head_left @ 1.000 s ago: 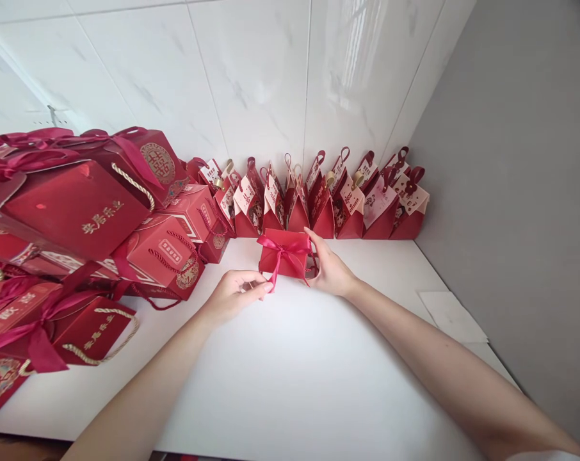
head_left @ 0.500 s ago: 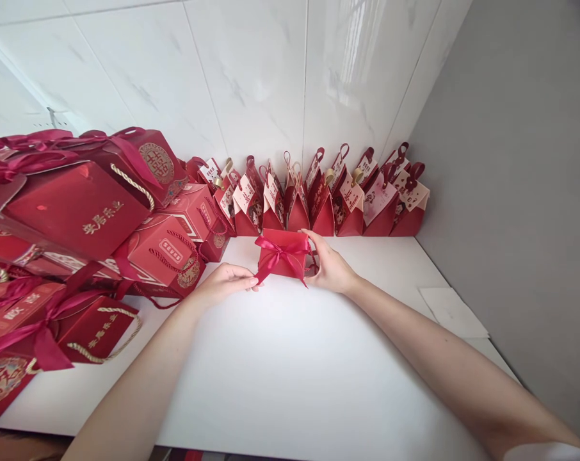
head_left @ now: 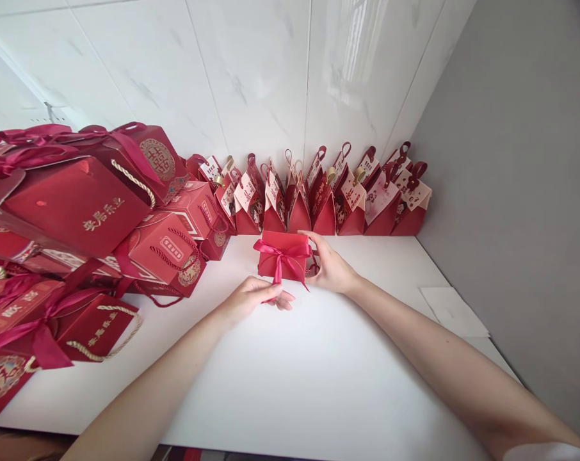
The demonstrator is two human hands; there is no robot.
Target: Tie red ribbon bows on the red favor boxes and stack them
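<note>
A small red gift box [head_left: 290,242] with a glossy ribbon bow [head_left: 281,257] across its front sits on the white table [head_left: 280,371], near the row of little boxes. Around the box's right side my right hand [head_left: 332,264] is closed, thumb at the near edge and fingers at the top. Dark red cord shows by that palm. Just in front of the box, my left hand [head_left: 260,297] pinches one hanging ribbon tail between thumb and forefinger. Its other fingers stretch out to the right.
Larger red gift boxes [head_left: 73,211] with ribbons and rope handles are piled at the left. Several small triangular boxes [head_left: 323,214] with looped tops line the tiled wall [head_left: 251,77]. A pale flat sheet [head_left: 453,310] lies at the right, by the grey wall [head_left: 520,192].
My left hand has moved right and toward me, drawing the left ribbon tail to the front of the box. My right hand stays on the box.
</note>
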